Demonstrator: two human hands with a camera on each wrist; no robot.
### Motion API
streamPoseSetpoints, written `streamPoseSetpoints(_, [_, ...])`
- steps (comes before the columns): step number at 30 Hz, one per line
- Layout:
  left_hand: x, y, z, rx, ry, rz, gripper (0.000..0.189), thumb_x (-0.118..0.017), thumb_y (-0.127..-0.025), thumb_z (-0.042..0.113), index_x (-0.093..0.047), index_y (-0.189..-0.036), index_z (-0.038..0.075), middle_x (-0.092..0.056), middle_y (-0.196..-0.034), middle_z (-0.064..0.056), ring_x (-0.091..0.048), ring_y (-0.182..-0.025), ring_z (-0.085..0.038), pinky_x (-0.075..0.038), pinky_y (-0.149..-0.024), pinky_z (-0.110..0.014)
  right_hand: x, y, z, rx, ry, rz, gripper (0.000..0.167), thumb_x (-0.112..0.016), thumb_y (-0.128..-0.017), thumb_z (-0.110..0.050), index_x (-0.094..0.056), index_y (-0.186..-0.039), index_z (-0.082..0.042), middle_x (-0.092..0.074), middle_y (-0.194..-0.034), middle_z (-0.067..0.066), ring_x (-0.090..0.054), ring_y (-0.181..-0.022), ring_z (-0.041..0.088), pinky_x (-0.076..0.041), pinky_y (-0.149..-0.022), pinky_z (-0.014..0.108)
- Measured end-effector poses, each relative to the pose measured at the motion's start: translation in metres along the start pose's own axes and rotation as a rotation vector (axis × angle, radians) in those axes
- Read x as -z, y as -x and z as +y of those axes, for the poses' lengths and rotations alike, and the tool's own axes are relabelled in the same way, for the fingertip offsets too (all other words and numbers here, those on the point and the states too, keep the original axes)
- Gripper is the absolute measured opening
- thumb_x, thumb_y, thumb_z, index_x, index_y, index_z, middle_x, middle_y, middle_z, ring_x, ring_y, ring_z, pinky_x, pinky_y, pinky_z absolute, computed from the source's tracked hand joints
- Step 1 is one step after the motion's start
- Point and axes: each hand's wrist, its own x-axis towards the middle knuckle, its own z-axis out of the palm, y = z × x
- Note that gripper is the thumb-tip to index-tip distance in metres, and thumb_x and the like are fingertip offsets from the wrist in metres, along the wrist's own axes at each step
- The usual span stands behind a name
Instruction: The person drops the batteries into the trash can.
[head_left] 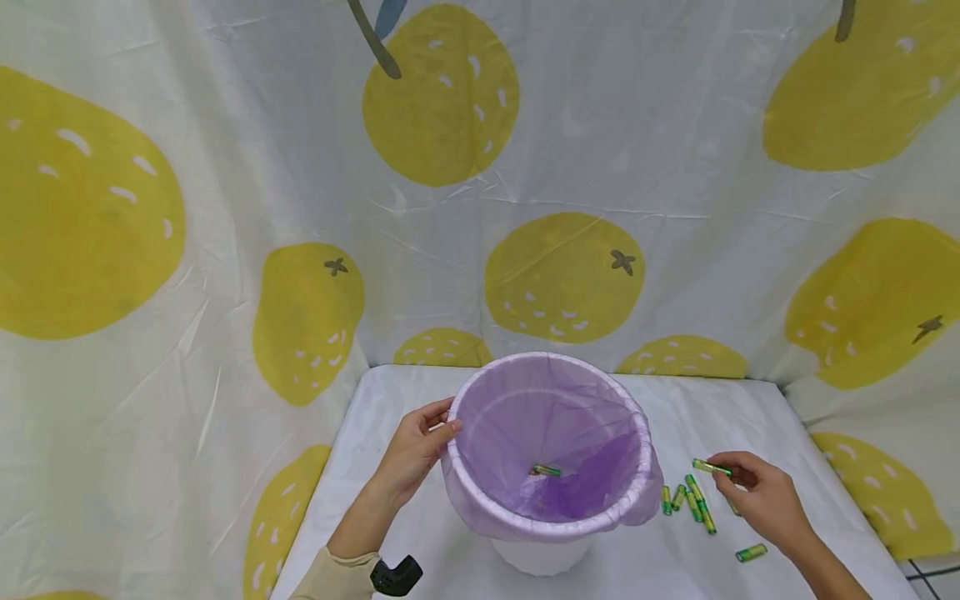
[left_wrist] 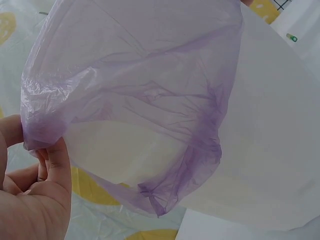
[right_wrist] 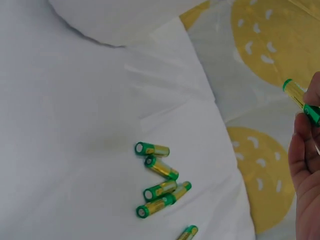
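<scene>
A white trash can (head_left: 542, 557) stands upright, lined with a thin purple plastic bag (head_left: 525, 400) folded over its rim. My left hand (head_left: 411, 457) pinches the left side of the lined rim, thumb on top; the left wrist view shows the bag (left_wrist: 150, 90) hanging loosely there. Inside the can lies a green-and-gold battery (head_left: 547, 470). To the right of the can, my right hand (head_left: 765, 498) holds another battery (head_left: 711, 467) between thumb and fingers, raised above the table. Several loose batteries (right_wrist: 159, 192) lie below it.
The white-covered table (head_left: 420, 542) carries the can and the batteries. One battery (head_left: 751, 552) lies apart, nearer the front. A curtain (head_left: 420, 250) with yellow fruit prints encloses the back and sides.
</scene>
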Motion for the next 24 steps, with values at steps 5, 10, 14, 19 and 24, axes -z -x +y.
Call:
streamPoseSetpoints(5, [0.000,0.000,0.002,0.012,0.003,-0.004,0.051,-0.063,-0.099,-0.003,-0.045,-0.144,-0.018,-0.058,-0.111,-0.012,-0.063,-0.095,-0.016,-0.057,-0.081,-0.024,0.003,-0.007,-0.008,0.021,-0.038,0.006,0.020,-0.077,-0.086,0.007,-0.075,-0.103,-0.003,-0.072,-0.092,-0.005,-0.060,-0.079,-0.002,-0.048,-0.069,0.006])
streamPoseSetpoints(10, [-0.001,0.000,0.002,0.013,0.003,-0.006,0.050,-0.063,-0.099,-0.003,-0.046,-0.143,-0.018,-0.058,-0.109,-0.011,-0.063,-0.094,-0.016,-0.057,-0.081,-0.024,0.006,-0.013,-0.018,0.057,-0.085,0.012,0.019,-0.075,-0.086,0.009,-0.074,-0.102,-0.001,-0.072,-0.092,-0.009,-0.063,-0.078,-0.001,-0.050,-0.070,0.007])
streamPoseSetpoints(14, [-0.002,0.000,0.003,0.012,-0.001,-0.003,0.049,-0.063,-0.099,-0.003,-0.046,-0.143,-0.018,-0.059,-0.108,-0.010,-0.063,-0.094,-0.016,-0.057,-0.081,-0.024,0.012,-0.018,-0.028,0.109,-0.106,0.023,0.020,-0.074,-0.085,0.011,-0.074,-0.101,-0.002,-0.071,-0.091,-0.009,-0.062,-0.077,0.000,-0.049,-0.072,0.007])
streamPoseSetpoints(19, [-0.001,0.000,0.003,0.015,-0.017,-0.002,0.050,-0.064,-0.099,-0.003,-0.046,-0.143,-0.018,-0.059,-0.107,-0.009,-0.063,-0.094,-0.015,-0.057,-0.081,-0.024,0.020,-0.025,-0.040,0.154,-0.136,0.018,0.022,-0.073,-0.085,0.013,-0.074,-0.100,-0.003,-0.071,-0.090,-0.007,-0.061,-0.076,0.002,-0.049,-0.073,0.007])
streamPoseSetpoints(24, [0.000,0.001,0.002,0.020,-0.022,0.008,0.049,-0.064,-0.099,-0.003,-0.048,-0.143,-0.017,-0.059,-0.107,-0.011,-0.063,-0.094,-0.016,-0.057,-0.081,-0.025,0.028,-0.032,-0.053,0.167,-0.171,0.011,0.020,-0.072,-0.086,0.014,-0.073,-0.102,0.000,-0.070,-0.093,-0.011,-0.062,-0.076,0.002,-0.050,-0.071,0.009])
